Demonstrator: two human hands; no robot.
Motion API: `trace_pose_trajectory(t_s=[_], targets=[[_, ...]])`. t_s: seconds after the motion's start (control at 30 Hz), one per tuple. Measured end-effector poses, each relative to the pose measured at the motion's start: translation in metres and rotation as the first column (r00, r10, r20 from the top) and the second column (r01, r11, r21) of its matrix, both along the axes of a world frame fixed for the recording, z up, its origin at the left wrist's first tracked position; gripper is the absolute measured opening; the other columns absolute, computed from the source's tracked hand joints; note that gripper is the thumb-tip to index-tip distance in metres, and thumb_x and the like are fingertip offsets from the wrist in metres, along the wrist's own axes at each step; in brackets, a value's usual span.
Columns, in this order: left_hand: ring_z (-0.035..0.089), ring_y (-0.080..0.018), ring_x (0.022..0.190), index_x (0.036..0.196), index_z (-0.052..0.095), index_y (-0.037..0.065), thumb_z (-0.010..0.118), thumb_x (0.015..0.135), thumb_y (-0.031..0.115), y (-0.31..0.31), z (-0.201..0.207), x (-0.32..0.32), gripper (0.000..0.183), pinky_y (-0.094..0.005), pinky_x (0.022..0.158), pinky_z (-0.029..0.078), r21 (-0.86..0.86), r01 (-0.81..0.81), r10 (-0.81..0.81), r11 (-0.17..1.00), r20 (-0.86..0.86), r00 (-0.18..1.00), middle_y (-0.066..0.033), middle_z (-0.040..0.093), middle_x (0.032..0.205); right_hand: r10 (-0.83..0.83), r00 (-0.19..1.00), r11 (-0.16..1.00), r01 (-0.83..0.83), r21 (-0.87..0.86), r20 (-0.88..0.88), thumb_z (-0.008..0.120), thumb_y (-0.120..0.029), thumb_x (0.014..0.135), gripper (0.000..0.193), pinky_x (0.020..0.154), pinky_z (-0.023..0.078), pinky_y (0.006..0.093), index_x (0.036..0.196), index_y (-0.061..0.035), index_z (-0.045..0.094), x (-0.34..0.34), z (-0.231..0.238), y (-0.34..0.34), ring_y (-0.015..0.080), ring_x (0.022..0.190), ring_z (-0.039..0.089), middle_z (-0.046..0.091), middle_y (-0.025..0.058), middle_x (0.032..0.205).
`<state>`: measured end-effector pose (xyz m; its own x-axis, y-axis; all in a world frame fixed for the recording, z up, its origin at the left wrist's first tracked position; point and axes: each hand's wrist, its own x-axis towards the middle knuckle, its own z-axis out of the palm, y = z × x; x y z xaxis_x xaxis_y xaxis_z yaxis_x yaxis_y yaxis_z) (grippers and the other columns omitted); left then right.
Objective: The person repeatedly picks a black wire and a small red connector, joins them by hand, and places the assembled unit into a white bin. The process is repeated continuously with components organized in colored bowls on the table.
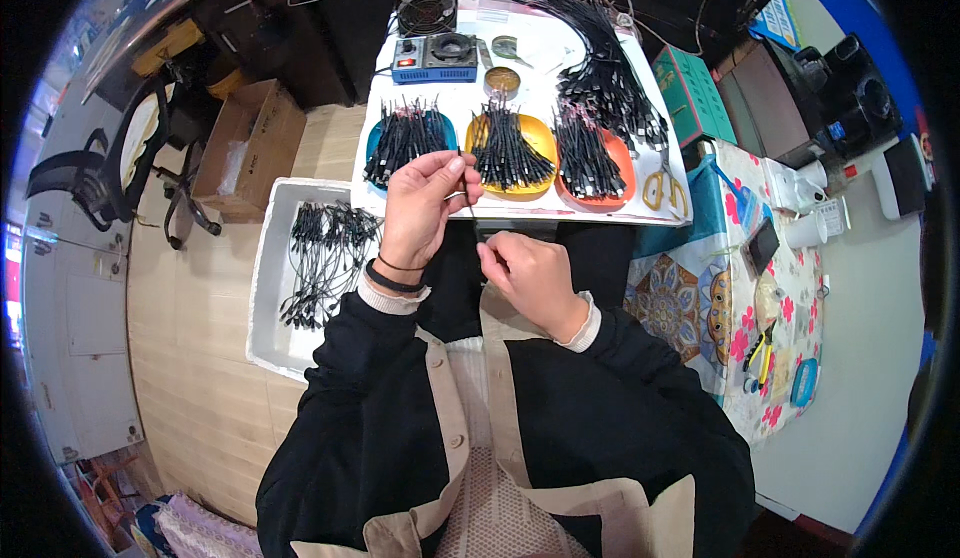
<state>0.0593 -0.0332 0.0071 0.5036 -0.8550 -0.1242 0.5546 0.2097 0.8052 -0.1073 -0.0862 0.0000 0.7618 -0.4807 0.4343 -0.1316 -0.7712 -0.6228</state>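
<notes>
Close in front of my body, my left hand [432, 196] is raised with thumb and fingers pinched together on a thin black cable [473, 210]. The cable runs down to my right hand [535, 276], whose fingers are curled closed around its lower part. Beyond them on the white table [375, 88] stand a blue tray [447, 121], a yellow tray [545, 136] and an orange tray [624, 163]. Each carries a bunch of short black cables with metal plugs toward me. A larger cable bundle [612, 73] lies at the back right, and gold-handled scissors [663, 190] near the corner.
A blue soldering unit [435, 70], a fan [427, 13] and a round tin [502, 81] stand behind the trays. At left, a white foam box [262, 278] holds more cables, near a cardboard box [262, 148]. Yellow-black pliers [763, 356] lie on the right-hand floral tablecloth [735, 343].
</notes>
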Motion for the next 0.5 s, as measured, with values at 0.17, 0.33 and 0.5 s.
trace_pose_trajectory(t_s=[0.17, 0.33, 0.5], targets=[[0.039, -0.0052, 0.058, 0.099, 0.060, -0.005, 0.051, 0.097, 0.006, 0.005, 0.007, -0.027, 0.015, -0.0189, 0.053, 0.033, -0.161, 0.159, -0.175, 0.974, -0.085, 0.981, -0.0022, 0.055, 0.074, 0.025, 0.989, 0.677, -0.124, 0.726, 0.146, 0.065, -0.016, 0.091, 0.014, 0.055, 0.041, 0.0189, 0.093, -0.0019, 0.064, -0.016, 0.017, -0.038, 0.0037, 0.061, 0.050, 0.057, -0.0028, 0.072], [0.038, -0.0043, 0.057, 0.099, 0.061, -0.005, 0.052, 0.097, 0.008, 0.007, 0.011, -0.043, 0.015, -0.0181, 0.051, 0.030, -0.132, 0.230, -0.237, 0.964, -0.043, 0.970, -0.0016, 0.055, 0.073, -0.007, 0.941, 0.501, -0.289, 0.816, 0.338, 0.065, -0.014, 0.092, 0.015, 0.057, 0.038, 0.0158, 0.101, -0.0014, 0.063, -0.004, 0.031, -0.062, 0.0021, 0.066, 0.051, 0.061, -0.0019, 0.080], [0.037, -0.0042, 0.057, 0.101, 0.061, -0.005, 0.053, 0.097, 0.008, 0.007, 0.011, -0.045, 0.016, -0.0182, 0.051, 0.029, -0.108, 0.243, -0.248, 0.964, -0.029, 0.968, -0.0019, 0.055, 0.072, 0.020, 0.929, 0.483, -0.333, 0.810, 0.369, 0.066, -0.012, 0.091, 0.014, 0.057, 0.038, 0.0152, 0.100, -0.0018, 0.063, 0.005, 0.029, -0.064, 0.0031, 0.069, 0.056, 0.064, 0.0009, 0.086]])
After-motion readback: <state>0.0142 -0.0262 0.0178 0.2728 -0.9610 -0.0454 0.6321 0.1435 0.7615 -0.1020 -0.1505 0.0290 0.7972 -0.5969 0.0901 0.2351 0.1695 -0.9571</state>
